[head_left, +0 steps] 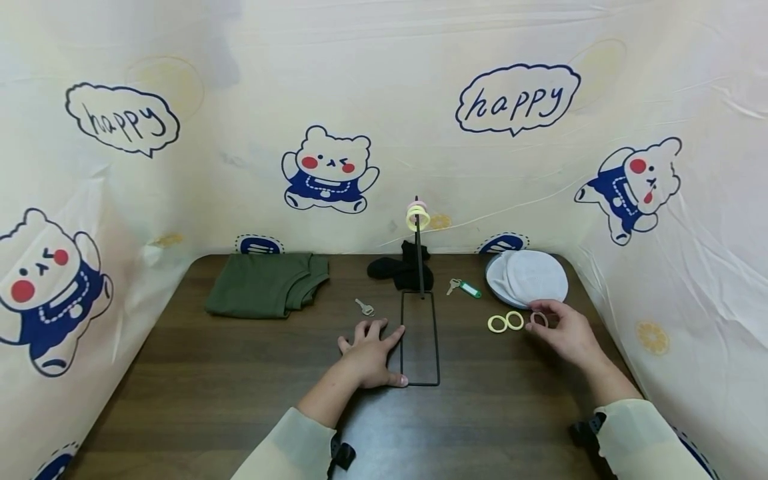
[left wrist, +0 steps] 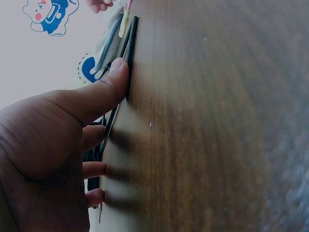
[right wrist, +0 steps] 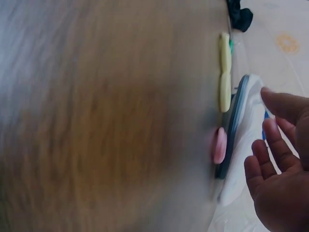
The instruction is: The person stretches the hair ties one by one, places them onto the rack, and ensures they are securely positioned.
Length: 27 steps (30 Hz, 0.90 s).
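Note:
A black wire stand (head_left: 437, 347) has a rectangular base on the table and an upright rod. At the rod's top hang a pale yellow ring (head_left: 411, 219) and a pink one behind it. My left hand (head_left: 372, 360) is spread at the base's left side, thumb and index fingertip on its wire. Over at the right, my right hand (head_left: 567, 332) hovers about another pink ring (head_left: 545, 316), its thumb and fingers apart. In the right wrist view this pink ring (right wrist: 220, 146) lies on the table, clear of the fingers. Two yellow rings (head_left: 497, 332) lie side by side left of it.
Behind the rings is a round tray (head_left: 493, 291) with white cloth (head_left: 537, 277) on it. A key with a green tag (head_left: 470, 289) and black socks (head_left: 387, 268) lie near the rod. A loose key (head_left: 365, 308) and folded green cloth (head_left: 258, 287) are at the left.

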### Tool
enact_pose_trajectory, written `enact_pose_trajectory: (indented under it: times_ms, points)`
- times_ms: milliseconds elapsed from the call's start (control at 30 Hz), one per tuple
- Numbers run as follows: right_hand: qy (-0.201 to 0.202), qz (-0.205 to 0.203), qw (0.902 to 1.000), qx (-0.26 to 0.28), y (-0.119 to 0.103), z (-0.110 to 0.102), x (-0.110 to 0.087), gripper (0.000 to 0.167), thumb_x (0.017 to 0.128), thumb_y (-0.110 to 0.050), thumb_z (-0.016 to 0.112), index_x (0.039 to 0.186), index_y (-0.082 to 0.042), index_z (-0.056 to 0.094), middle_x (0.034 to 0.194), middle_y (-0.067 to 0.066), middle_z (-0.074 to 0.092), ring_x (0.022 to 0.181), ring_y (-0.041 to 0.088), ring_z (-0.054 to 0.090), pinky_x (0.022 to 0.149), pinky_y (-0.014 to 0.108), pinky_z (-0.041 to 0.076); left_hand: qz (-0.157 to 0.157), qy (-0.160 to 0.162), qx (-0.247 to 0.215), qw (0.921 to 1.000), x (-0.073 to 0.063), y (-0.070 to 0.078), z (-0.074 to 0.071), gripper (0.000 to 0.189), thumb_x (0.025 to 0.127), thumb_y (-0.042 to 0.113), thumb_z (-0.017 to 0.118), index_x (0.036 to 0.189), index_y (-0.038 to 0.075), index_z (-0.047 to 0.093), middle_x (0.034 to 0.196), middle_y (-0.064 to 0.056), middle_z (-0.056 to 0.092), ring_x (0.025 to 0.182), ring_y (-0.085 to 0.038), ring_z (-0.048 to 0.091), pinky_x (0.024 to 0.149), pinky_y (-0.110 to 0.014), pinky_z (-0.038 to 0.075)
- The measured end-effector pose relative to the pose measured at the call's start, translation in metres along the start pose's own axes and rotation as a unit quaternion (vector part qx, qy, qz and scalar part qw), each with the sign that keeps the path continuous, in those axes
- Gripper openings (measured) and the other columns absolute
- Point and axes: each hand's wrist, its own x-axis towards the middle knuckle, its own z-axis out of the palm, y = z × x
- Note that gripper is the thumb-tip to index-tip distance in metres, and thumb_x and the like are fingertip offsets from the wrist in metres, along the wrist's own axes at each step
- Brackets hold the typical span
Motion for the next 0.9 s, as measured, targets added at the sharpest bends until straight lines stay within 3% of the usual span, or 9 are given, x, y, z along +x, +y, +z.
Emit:
enact_pose_trajectory:
  times_ms: [100,567,800,900]
  points:
    - [-0.005,0.006,0.9995,-0.030,0.005,-0.002,0.002,0.044,0.089,-0.014,0.084,0.126,0.000,0.067,0.118,0.020,0.070,0.107,0.039,0.068,0.094,0.052,0.049,0.001,-0.001,0.000,1.0000,0.000,0.000,-0.002,0.107,0.077,0.070,0.078,0.165,0.040,0.026,0.171,-0.006,0.016,0.153,-0.043,0.009,0.104,-0.084,0.015]
    - [-0.031,0.010,0.9938,-0.107,0.017,-0.002,0.011,0.044,0.085,-0.013,0.084,0.121,0.004,0.065,0.114,0.024,0.070,0.105,0.042,0.065,0.093,0.057,0.047,0.001,-0.007,-0.005,1.0000,-0.001,0.000,-0.005,0.107,0.077,0.070,0.079,0.165,0.039,0.027,0.171,-0.006,0.016,0.153,-0.044,0.008,0.104,-0.085,0.015]
    - [-0.023,0.015,0.9924,-0.120,0.020,-0.001,0.013,0.041,0.087,-0.013,0.082,0.119,0.005,0.066,0.110,0.023,0.071,0.102,0.040,0.067,0.090,0.057,0.048,0.004,-0.003,-0.004,1.0000,-0.002,0.000,-0.006,0.106,0.077,0.070,0.079,0.165,0.039,0.028,0.171,-0.007,0.017,0.153,-0.044,0.011,0.104,-0.084,0.016]
    - [-0.021,0.021,0.9917,-0.125,0.020,0.000,0.014,0.038,0.086,-0.011,0.081,0.117,0.005,0.066,0.103,0.020,0.071,0.094,0.036,0.067,0.083,0.051,0.049,0.003,-0.002,-0.004,1.0000,-0.002,0.000,-0.006,0.106,0.077,0.069,0.079,0.165,0.038,0.028,0.170,-0.007,0.018,0.153,-0.044,0.011,0.104,-0.084,0.016]
